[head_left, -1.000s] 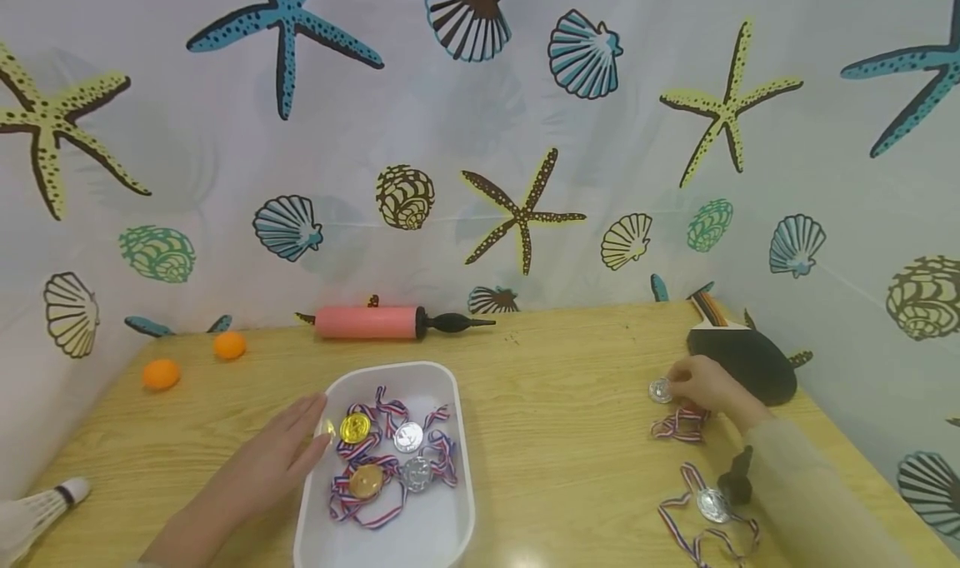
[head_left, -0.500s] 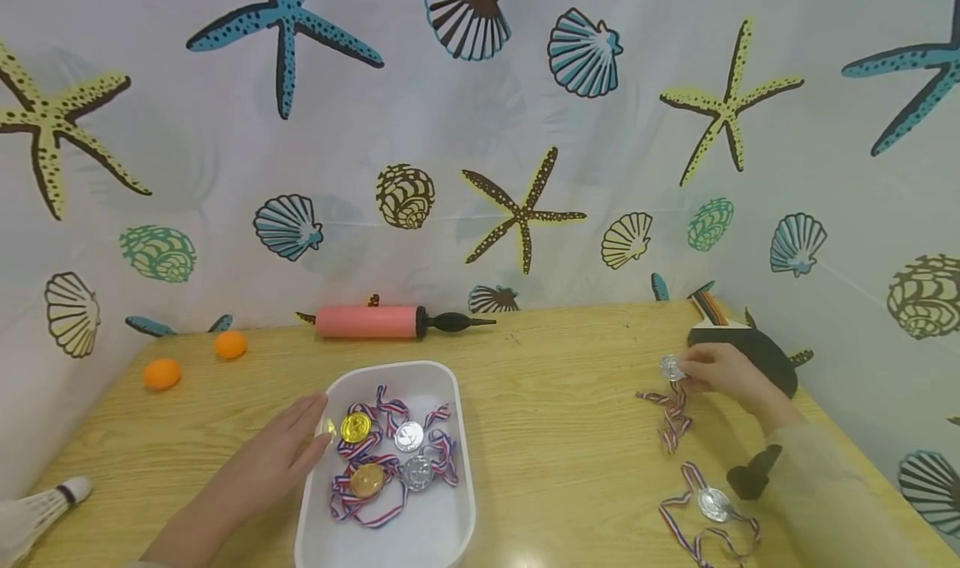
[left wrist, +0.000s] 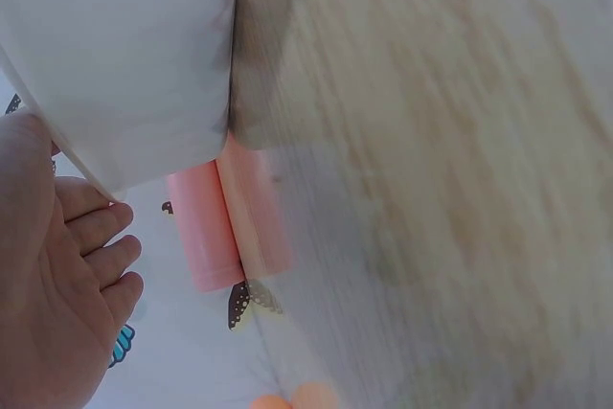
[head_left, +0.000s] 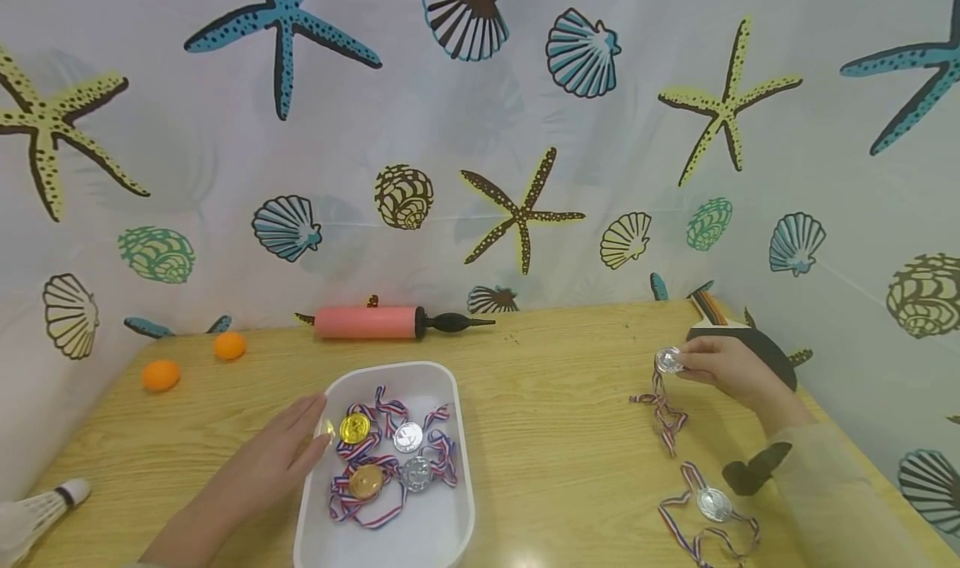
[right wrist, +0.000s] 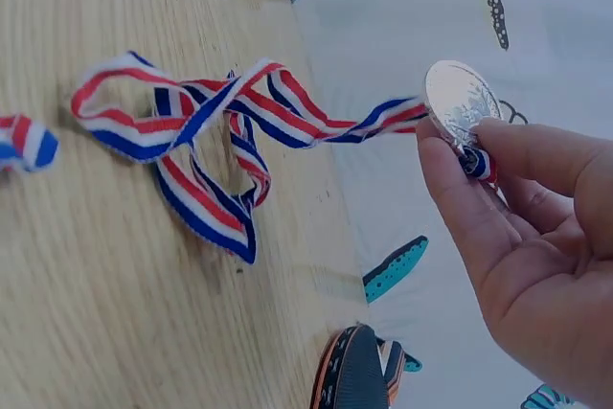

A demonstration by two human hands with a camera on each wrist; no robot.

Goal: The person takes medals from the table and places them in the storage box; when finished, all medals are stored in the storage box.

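Note:
My right hand (head_left: 723,368) pinches a silver medal (right wrist: 460,102) by its edge between thumb and fingers. Its red, white and blue ribbon (right wrist: 239,107) trails down to the table in a tangle. Another silver medal (head_left: 714,504) lies nearer me on its loose ribbon, below the right forearm. At the white plastic tub (head_left: 467,501), my left hand (head_left: 273,451) rests on the left rim, fingers fairly straight in the head view. Inside the tub lie a gold medal (head_left: 356,427), a bronze-coloured medal (head_left: 366,482) and two silver medals (head_left: 408,436), with striped ribbons around them.
A pink hand pump (head_left: 367,322) lies at the table's back edge. Two orange balls (head_left: 161,375) sit at the back left, a shuttlecock (head_left: 41,505) at the front left. Behind the right hand is a table tennis bat (head_left: 761,351). A patterned cloth hangs behind.
My right hand has raised the silver medal and moved slightly back, so its ribbon, earlier bunched beneath the hand, now hangs down to the table. The left hand has stayed at the tub's rim.

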